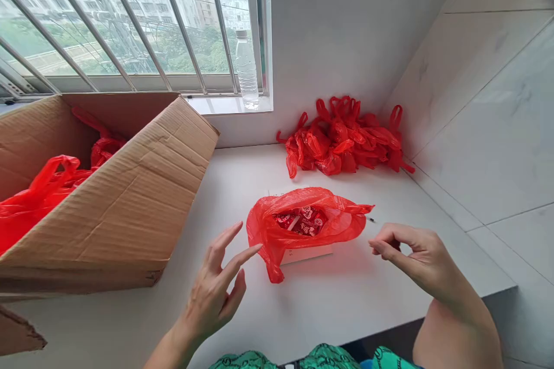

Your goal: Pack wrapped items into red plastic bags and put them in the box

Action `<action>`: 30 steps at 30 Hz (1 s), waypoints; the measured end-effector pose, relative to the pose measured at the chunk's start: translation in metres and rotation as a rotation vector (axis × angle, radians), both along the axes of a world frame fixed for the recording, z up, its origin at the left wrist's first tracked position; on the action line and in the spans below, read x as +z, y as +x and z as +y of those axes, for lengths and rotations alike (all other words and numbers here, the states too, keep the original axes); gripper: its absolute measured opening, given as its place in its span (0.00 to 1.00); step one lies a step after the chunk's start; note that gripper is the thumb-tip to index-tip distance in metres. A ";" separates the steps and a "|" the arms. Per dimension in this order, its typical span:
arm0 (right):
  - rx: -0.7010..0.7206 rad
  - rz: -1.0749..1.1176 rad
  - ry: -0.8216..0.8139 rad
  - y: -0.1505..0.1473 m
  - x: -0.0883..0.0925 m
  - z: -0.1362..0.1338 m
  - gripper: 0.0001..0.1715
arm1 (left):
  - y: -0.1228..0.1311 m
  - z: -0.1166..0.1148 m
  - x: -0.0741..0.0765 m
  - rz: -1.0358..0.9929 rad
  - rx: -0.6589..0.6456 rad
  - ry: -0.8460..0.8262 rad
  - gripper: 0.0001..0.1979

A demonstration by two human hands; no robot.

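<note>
Left hand (214,282) spread, fingers apart and holding nothing, with the index fingertip just beside the red bag (344,233); cannot tell whether touching. Right hand (418,256) curled, thumb and forefinger together at the tips, apart from the bag's right handle, with nothing visible in the pinch.

Between both hands and slightly beyond: the bag, mouth gaping, on the tabletop (225,190), partly over a white flat piece (309,255). Could slump or tip if tugged by one handle alone, given such limp walls; could spill the small packets (305,221) through so wide a mouth. Could also tear at a thin handle under a sharp pull.

Thin, crinkled, half-translucent film all round, handles bunched into narrow tails; inside, glossy dark-red wrapping with pale print, jumbled. Beneath, a straight, smooth edge.

Farther back, near the wall, a soft, lumpy heap of red bags (341,144), loops poking up. Leftward, a large, creased cardboard carton (125,202) with more red plastic (26,207) inside; at risk of a bump from a wide swing of the left arm. On the shiny sill (212,106), a clear, ribbed bottle (247,75), upright.
</note>
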State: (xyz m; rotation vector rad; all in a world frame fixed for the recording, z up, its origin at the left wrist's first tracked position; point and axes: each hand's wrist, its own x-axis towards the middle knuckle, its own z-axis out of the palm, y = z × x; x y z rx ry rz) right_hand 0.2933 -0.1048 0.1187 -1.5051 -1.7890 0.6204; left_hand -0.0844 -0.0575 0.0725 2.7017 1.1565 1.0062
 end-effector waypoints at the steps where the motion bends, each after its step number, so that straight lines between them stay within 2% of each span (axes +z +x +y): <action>1: -0.082 -0.039 0.054 0.005 0.001 -0.005 0.18 | -0.005 -0.002 -0.004 0.016 0.008 0.015 0.31; 4: -0.295 -0.200 0.209 0.007 -0.001 -0.004 0.14 | -0.011 -0.003 -0.015 0.098 -0.005 0.062 0.32; 7: -0.370 -0.347 0.301 -0.003 -0.003 0.013 0.22 | 0.000 0.002 -0.018 0.191 -0.064 0.140 0.32; 9: -0.334 -0.395 0.254 -0.007 0.002 0.026 0.20 | 0.012 0.008 -0.013 0.221 -0.114 0.197 0.28; 12: -0.127 -0.361 0.068 -0.001 0.024 0.038 0.12 | 0.023 0.019 0.006 0.194 -0.203 0.176 0.13; 14: 0.024 -0.264 -0.007 0.007 0.043 0.043 0.12 | 0.023 0.028 0.025 0.120 -0.243 0.055 0.06; 16: 0.106 -0.095 0.010 0.013 0.059 0.050 0.12 | 0.020 0.039 0.046 -0.027 -0.238 -0.147 0.09; 18: 0.130 0.167 0.095 0.008 0.067 0.063 0.14 | 0.020 0.052 0.066 -0.294 -0.183 -0.378 0.12; 21: 0.144 0.647 0.193 -0.021 0.061 0.091 0.13 | 0.034 0.070 0.088 -0.808 -0.104 -0.658 0.13; 24: 0.235 0.898 0.148 -0.065 0.047 0.112 0.15 | 0.062 0.081 0.100 -1.136 -0.139 -0.809 0.12; 27: 0.348 0.770 0.118 -0.102 0.034 0.116 0.30 | 0.091 0.082 0.100 -1.155 -0.184 -0.821 0.13; 30: 0.322 0.467 0.122 -0.120 0.025 0.109 0.43 | 0.107 0.082 0.092 -1.008 -0.233 -0.914 0.15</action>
